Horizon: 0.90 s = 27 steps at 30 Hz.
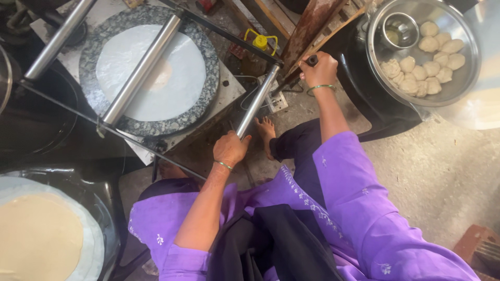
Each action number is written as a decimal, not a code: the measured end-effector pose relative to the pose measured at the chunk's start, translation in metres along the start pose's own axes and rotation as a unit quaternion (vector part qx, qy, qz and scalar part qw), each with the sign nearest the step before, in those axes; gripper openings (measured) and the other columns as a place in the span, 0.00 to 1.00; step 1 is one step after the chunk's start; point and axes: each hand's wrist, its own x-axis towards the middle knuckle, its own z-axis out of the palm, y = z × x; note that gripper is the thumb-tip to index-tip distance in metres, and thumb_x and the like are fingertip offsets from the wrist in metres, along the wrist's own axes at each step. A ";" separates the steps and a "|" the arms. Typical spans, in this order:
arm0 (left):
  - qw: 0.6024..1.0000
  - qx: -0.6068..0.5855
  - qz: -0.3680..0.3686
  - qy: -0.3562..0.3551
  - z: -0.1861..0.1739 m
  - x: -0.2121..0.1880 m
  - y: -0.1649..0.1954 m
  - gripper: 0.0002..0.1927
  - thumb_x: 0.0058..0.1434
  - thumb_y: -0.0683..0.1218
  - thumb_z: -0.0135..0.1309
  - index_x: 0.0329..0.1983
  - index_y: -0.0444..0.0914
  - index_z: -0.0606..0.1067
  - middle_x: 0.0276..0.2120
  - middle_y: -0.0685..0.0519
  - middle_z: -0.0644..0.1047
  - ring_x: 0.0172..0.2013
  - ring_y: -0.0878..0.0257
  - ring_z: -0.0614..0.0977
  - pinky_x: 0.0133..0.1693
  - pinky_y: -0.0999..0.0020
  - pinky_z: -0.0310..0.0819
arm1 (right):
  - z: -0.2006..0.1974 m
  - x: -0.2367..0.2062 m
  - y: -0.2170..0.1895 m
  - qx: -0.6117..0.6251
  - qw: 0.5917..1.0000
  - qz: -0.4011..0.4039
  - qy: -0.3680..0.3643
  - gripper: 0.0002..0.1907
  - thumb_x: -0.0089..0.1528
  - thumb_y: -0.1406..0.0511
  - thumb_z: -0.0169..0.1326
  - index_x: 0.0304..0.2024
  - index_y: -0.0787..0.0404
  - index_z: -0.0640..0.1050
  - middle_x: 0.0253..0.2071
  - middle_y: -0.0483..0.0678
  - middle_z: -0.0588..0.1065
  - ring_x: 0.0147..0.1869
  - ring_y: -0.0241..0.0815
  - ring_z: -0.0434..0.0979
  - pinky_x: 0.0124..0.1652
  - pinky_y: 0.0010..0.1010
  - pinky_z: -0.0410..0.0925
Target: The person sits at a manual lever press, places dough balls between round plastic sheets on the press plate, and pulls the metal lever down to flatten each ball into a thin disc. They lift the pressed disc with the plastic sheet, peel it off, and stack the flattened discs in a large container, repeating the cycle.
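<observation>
1. Seen from above, a person in a purple tunic sits low on the floor, with one bare foot (266, 131) showing between the knees.
2. Their left hand (230, 148) is curled tight around the near end of a steel lever bar (258, 101), which slants up and away towards a black frame.
3. Their right hand (319, 68), with a green bangle on the wrist, is closed around a small dark handle (312, 60) at the foot of a rusty brown metal beam (312, 26).
4. Ahead and to the left lies a round speckled granite press plate (203, 47) on a pale square base.
5. On that plate rests a thin white plastic sheet (177, 83), with a small flattened piece of dough (159, 78) showing faintly under it.
6. A steel roller bar (140, 70) crosses over the sheet diagonally; a second steel bar (57, 39) runs parallel further left.
7. At the lower left, a stack of pressed flatbread rounds (39, 237) sits on white sheets.
8. At the upper right, a wide steel basin (458, 83) holds many pale dough balls (424, 67) and a small steel bowl (399, 30).
9. A yellow-capped bottle (260, 41) stands just beyond the lever bar.
</observation>
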 end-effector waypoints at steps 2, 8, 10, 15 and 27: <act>1.000 -0.014 -0.002 -0.005 0.000 0.000 0.000 0.33 0.60 0.67 0.56 0.43 0.31 0.77 0.37 0.36 0.82 0.41 0.40 0.84 0.44 0.48 0.78 | 0.001 0.000 0.003 0.004 1.000 -0.003 -0.006 0.06 0.58 0.72 0.66 0.32 0.67 0.80 0.23 0.49 0.79 0.23 0.37 0.83 0.24 0.26 0.73; 1.000 -0.023 0.014 -0.005 0.001 0.003 -0.003 0.32 0.60 0.66 0.56 0.44 0.31 0.77 0.38 0.36 0.82 0.43 0.41 0.84 0.45 0.50 0.79 | 0.002 -0.007 0.007 -0.043 0.995 -0.088 0.036 0.07 0.57 0.70 0.70 0.33 0.66 0.82 0.25 0.52 0.80 0.24 0.39 0.83 0.27 0.28 0.74; 0.999 -0.027 0.017 -0.006 0.002 0.005 -0.005 0.33 0.60 0.66 0.56 0.45 0.30 0.77 0.39 0.36 0.82 0.43 0.41 0.84 0.45 0.50 0.79 | 0.000 -0.014 0.005 -0.020 0.995 -0.086 0.046 0.07 0.58 0.70 0.70 0.34 0.65 0.82 0.26 0.51 0.80 0.26 0.39 0.83 0.28 0.27 0.75; 0.999 -0.029 0.006 -0.018 0.002 0.008 -0.004 0.33 0.60 0.66 0.56 0.46 0.31 0.78 0.40 0.37 0.82 0.45 0.42 0.84 0.46 0.51 0.78 | 0.000 -0.032 0.004 -0.031 0.988 -0.085 0.125 0.09 0.59 0.70 0.70 0.37 0.65 0.82 0.27 0.51 0.79 0.26 0.41 0.83 0.30 0.31 0.73; 0.999 -0.049 0.001 -0.018 0.009 0.016 -0.003 0.27 0.71 0.61 0.45 0.43 0.32 0.77 0.37 0.36 0.82 0.42 0.39 0.83 0.44 0.47 0.77 | 0.016 0.016 0.026 -0.096 0.972 -0.146 0.154 0.10 0.58 0.69 0.73 0.35 0.65 0.82 0.34 0.55 0.80 0.30 0.48 0.82 0.33 0.37 0.73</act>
